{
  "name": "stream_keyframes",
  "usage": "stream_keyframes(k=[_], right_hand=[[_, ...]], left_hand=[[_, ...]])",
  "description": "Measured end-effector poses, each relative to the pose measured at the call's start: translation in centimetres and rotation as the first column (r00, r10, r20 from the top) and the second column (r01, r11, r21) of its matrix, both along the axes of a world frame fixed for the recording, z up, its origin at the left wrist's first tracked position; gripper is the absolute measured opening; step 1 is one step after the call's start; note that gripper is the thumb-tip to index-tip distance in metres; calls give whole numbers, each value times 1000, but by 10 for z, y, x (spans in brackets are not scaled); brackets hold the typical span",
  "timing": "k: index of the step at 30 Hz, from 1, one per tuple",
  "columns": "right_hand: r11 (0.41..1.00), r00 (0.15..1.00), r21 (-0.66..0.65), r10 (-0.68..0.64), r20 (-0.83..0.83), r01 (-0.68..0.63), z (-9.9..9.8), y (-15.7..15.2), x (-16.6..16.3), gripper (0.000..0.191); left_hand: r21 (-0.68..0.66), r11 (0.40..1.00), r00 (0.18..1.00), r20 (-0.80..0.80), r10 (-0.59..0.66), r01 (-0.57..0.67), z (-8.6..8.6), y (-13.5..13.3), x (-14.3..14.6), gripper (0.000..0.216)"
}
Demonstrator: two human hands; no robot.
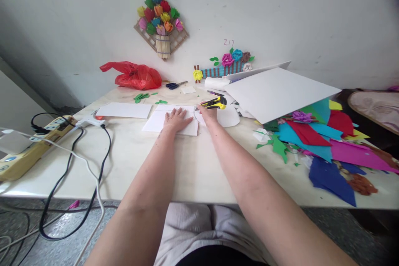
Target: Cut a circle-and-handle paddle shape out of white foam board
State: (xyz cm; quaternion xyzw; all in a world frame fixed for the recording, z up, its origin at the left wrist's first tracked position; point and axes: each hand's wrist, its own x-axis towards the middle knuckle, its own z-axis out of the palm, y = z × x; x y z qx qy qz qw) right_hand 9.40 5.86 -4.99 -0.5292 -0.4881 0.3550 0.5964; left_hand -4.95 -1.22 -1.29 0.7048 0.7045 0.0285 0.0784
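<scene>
My left hand (177,121) lies flat, fingers spread, on a white sheet of card or foam board (156,122) with a line across its upper part. My right hand (208,115) is closed around a yellow and black utility knife (220,102) at the right edge of that sheet. The blade's tip is too small to make out. A curved, pale edge shows beside the right fingers; I cannot tell what it belongs to. Right of this hand lies a white piece with a rounded edge (230,117). Another white strip (124,110) rests to the left.
Dark-handled scissors (173,85), green paper leaves (141,97) and a red plastic bag (137,75) are at the back. A large white board (280,91) leans over coloured paper scraps (311,133) on the right. A power strip (34,147) and a glue gun (90,120) with cords occupy the left.
</scene>
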Motion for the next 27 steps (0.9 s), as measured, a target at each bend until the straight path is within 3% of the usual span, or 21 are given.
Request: stream_keyframes(k=[6, 27], right_hand=[[998, 994, 8, -62, 89, 61, -3, 5, 2, 17], [994, 985, -85, -59, 163, 74, 3, -4, -3, 20]], left_hand=[[-12, 1000, 1000, 1, 1, -1, 0, 1, 0, 77], [-17, 1000, 1000, 5, -4, 4, 1, 0, 1, 76]])
